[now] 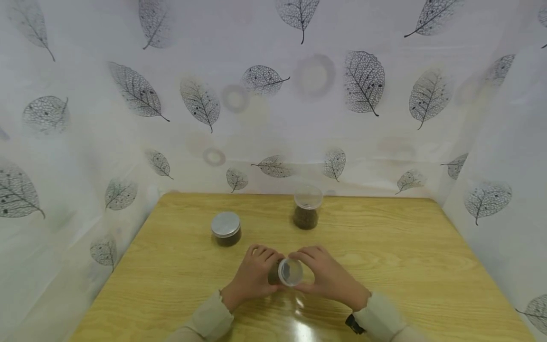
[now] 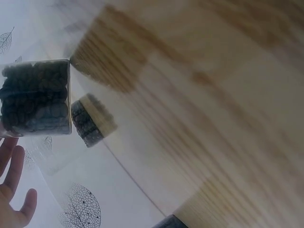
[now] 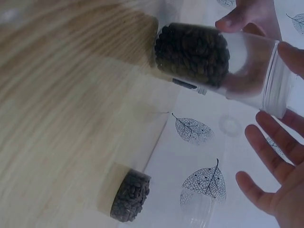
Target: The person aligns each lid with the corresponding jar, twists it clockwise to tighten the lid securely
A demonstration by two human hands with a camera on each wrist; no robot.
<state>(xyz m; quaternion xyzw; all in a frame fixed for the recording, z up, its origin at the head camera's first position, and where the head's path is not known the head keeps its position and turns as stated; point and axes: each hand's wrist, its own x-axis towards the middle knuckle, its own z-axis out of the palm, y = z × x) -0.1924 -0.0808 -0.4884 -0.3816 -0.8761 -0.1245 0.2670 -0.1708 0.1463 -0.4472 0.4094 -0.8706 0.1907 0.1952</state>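
A clear jar (image 3: 192, 54) partly filled with dark beans is tipped on its side between my two hands. My left hand (image 1: 255, 270) grips its body, fingers over the far side and thumb at the near side. At the rim end, my right hand (image 1: 326, 275) holds the clear lid (image 1: 292, 272) between thumb and index finger. The right wrist view shows the other right fingers spread apart, off the jar. In the left wrist view, the jar's bean-filled base (image 2: 37, 97) is close, with some left-hand fingers (image 2: 14, 166) below it.
At the back left of the wooden table (image 1: 384, 247) stands a jar with a silver lid (image 1: 226, 224) and dark contents. A taller clear jar (image 1: 306, 216), dark in its lower part, stands at the back middle. Leaf-printed white sheeting (image 1: 278, 133) surrounds the table's back and sides.
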